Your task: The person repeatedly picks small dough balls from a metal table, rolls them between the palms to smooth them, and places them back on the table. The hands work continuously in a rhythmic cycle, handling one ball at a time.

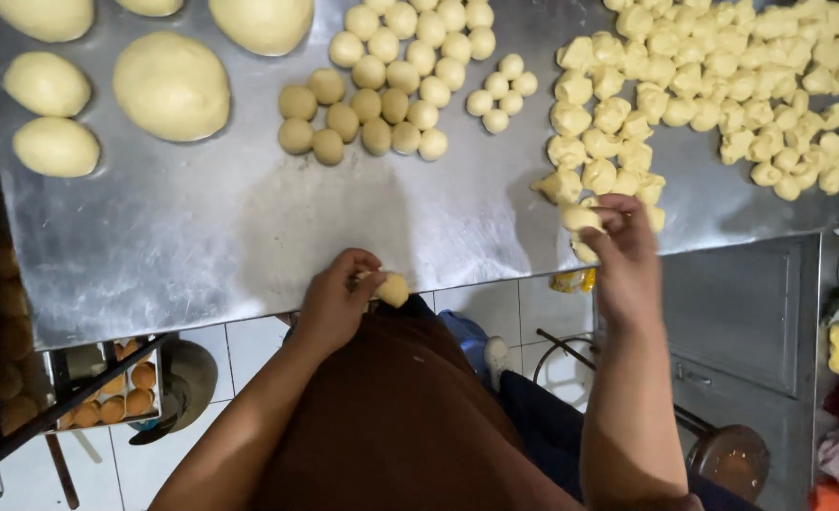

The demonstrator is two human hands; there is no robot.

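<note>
left hand (pixel 332 301): curled round a small dough piece (pixel 392 290) at the near table (pixel 202 237) edge
right hand (pixel 625 248): pinching a rough dough lump (pixel 580 219) off the pile (pixel 703 95)
behind: smooth rolled balls (pixel 391 80)

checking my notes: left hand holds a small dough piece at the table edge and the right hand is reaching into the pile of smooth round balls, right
Not quite. In the head view the right hand is at the pile of rough cut dough pieces, not the smooth round balls. The left hand does hold a small dough piece at the metal table edge.
</note>
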